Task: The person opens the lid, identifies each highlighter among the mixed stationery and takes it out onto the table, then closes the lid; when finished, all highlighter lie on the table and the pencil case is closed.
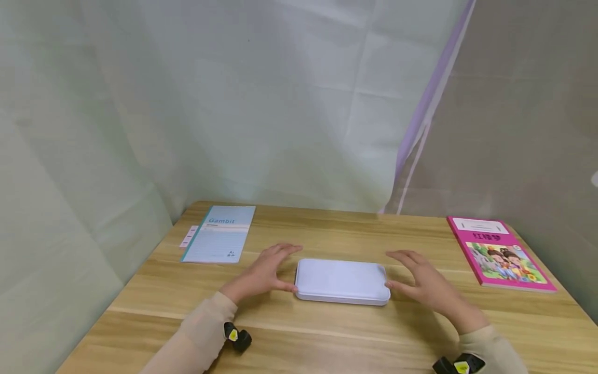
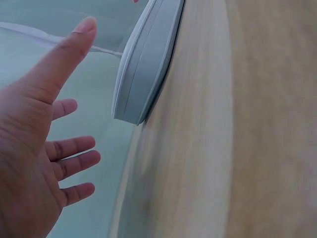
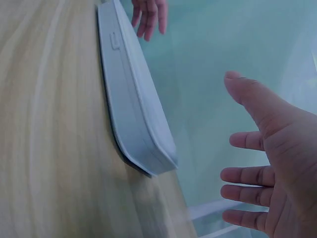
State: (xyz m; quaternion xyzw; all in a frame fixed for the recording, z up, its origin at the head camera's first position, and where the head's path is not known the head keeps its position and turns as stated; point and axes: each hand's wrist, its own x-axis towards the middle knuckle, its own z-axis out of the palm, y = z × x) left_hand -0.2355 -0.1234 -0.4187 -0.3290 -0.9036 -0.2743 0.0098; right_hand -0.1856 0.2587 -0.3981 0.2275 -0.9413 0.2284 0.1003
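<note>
White case [image 1: 342, 279] runs past the left wrist view's top.

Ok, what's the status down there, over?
Left hand and right hand open, flanking white rounded rectangular case. Case closed, flat on wood-grain table. No obstacle visible between hands and case.

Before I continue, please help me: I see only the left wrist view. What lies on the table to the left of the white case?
Observer: The head view shows a light blue notebook, near the back left corner of the table.
Operator: Thank you. And on the opposite side?
Observer: A pink book lies there, farther out than the right hand.
Operator: Does that hand grip anything?
Observer: No, the right wrist view shows a gap between it and the white case.
</note>
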